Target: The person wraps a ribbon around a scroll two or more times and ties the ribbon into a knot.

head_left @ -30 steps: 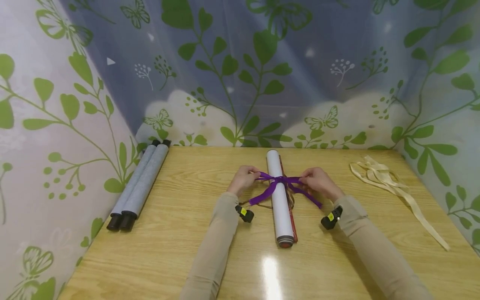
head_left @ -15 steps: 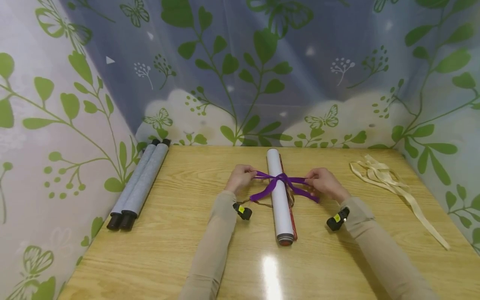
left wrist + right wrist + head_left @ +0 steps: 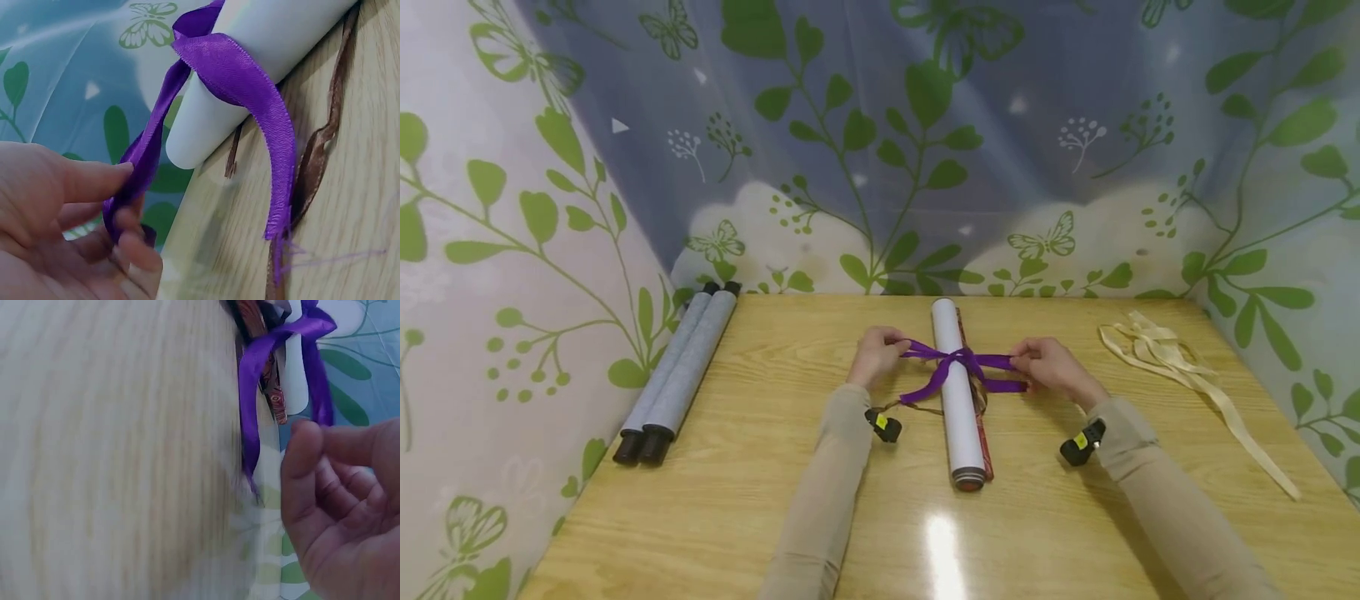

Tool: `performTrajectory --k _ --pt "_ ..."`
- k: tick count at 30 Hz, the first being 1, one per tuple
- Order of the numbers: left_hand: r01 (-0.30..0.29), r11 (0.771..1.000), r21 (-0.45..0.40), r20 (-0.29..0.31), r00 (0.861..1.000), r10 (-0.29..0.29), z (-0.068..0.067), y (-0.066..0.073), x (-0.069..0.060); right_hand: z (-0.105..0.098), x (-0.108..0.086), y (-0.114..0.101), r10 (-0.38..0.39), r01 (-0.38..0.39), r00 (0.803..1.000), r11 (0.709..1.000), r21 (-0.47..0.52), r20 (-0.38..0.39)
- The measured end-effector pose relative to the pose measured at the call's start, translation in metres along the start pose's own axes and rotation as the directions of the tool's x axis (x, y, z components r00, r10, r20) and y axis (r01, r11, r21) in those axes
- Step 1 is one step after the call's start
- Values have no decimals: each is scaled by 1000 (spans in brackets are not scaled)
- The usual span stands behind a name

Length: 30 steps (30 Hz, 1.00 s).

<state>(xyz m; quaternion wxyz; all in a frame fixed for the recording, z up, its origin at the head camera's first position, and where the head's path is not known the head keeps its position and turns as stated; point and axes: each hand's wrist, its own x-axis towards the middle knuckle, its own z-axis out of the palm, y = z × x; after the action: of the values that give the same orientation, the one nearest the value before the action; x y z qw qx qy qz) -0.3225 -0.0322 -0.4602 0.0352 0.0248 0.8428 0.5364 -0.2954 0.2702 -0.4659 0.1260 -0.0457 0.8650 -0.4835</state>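
A white paper roll [image 3: 964,433] lies lengthwise in the middle of the table, a purple ribbon [image 3: 936,380] tied in a bow around it. On the left, my left hand [image 3: 876,357] pinches one bow loop between thumb and fingers; the left wrist view shows that loop of ribbon [image 3: 147,150] running to the knot. Opposite, my right hand [image 3: 1056,367] pinches the other loop, its thumb and forefinger meeting on it in the right wrist view. Both frayed ribbon tails hang loose. Along the roll's right side lies a red patterned strip [image 3: 986,450], with a brown cord [image 3: 325,134] underneath.
Two grey rolls with black ends [image 3: 688,367] lie side by side at the table's left edge. A loose cream ribbon [image 3: 1198,379] is heaped at the right, one end trailing forward. A patterned curtain [image 3: 880,167] stands behind the wooden table [image 3: 760,417].
Both hands have drawn slightly apart, the left hand leftward and the right hand rightward, stretching the bow loops. The right tail of the ribbon has swung up to lie flatter.
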Motion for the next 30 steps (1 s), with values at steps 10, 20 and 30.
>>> performTrajectory --k 10,20,30 --pt "-56 985 -161 -54 997 48 -2 5 4 3 17 -16 -77 83 992 995 51 -99" --pt "-110 989 -96 -44 993 106 -6 4 10 4 22 -19 -72 87 988 990 108 -134" --pt "-223 961 162 131 970 203 0 8 6 9 17 -20 -148 145 980 989 -33 -136"
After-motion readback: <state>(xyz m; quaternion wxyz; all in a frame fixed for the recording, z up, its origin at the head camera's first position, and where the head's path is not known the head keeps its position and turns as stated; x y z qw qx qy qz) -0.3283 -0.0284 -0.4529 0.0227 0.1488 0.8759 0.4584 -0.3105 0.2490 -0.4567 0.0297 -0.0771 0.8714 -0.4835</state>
